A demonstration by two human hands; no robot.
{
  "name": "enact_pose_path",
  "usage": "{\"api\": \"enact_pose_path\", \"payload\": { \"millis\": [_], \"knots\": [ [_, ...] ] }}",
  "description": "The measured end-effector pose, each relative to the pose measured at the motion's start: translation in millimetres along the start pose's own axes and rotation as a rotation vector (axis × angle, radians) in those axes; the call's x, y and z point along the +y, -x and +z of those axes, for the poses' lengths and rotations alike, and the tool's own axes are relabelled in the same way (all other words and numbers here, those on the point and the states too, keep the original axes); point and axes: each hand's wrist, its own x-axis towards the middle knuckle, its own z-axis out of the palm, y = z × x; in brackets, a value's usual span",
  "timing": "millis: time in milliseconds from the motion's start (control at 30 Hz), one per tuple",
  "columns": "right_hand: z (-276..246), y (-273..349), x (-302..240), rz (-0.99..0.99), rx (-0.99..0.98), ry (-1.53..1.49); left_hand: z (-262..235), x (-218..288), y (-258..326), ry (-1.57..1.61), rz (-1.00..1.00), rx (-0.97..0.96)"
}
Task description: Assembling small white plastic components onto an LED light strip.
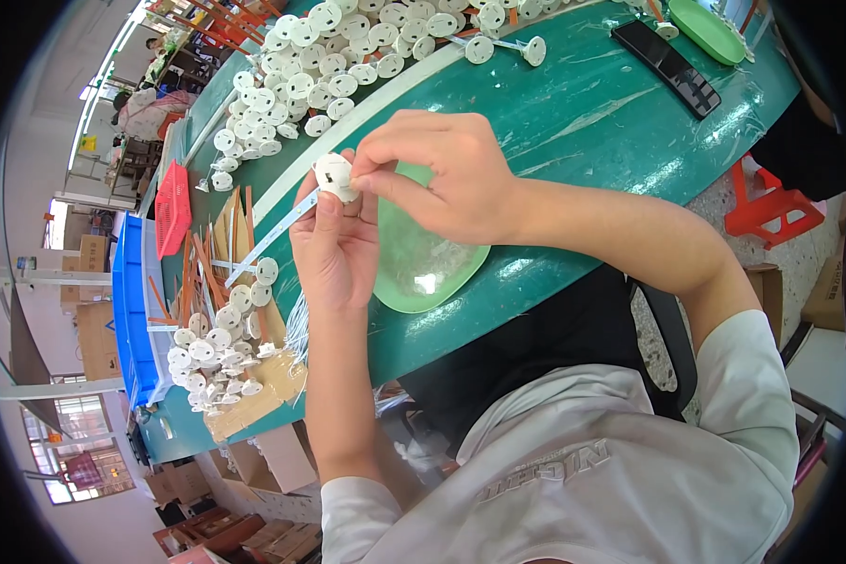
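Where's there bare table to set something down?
Widest: green tabletop between the right forearm and black phone. Smaller: beside the nearer green tray, between forearm and near edge. Crowded: far left and near left, with white disc-headed pieces.

The room is bright, with pale light showing at a window [94, 432] and along a long white strip [111, 68] over on the left. Glare streaks the glossy green table [573, 141], glints off the dark phone [667, 68] and burns a small white spot into the green tray [423, 291]. The left hand [336, 249] and right hand [446, 174] look fairly crisp; the far background goes soft. Straight edges bow outward toward a black, rounded rim.
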Motion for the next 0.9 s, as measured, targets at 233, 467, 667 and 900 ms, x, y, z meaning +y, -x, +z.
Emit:
{"api": "enact_pose_path", "payload": {
  "millis": [233, 467, 667, 900],
  "knots": [
    [0.5, 1.0, -0.2, -0.053, -0.016, 0.024, 2.4, -1.9, 3.6, -0.037, 0.059, -0.031],
    [7.9, 7.6, 2.2, -0.006, -0.006, 0.008, -2.2, -2.1, 1.7, -0.204, 0.067, -0.018],
    [4.9, 0.8, 5.4, -0.018, -0.054, -0.059, -3.1, 5.0, -1.5, -0.091, 0.039, -0.035],
    [-10.7, -13.3, 2.8, 0.065, -0.204, -0.133, -1.8, 4.7, -2.0, -0.034, 0.021, -0.083]
  ]
}}
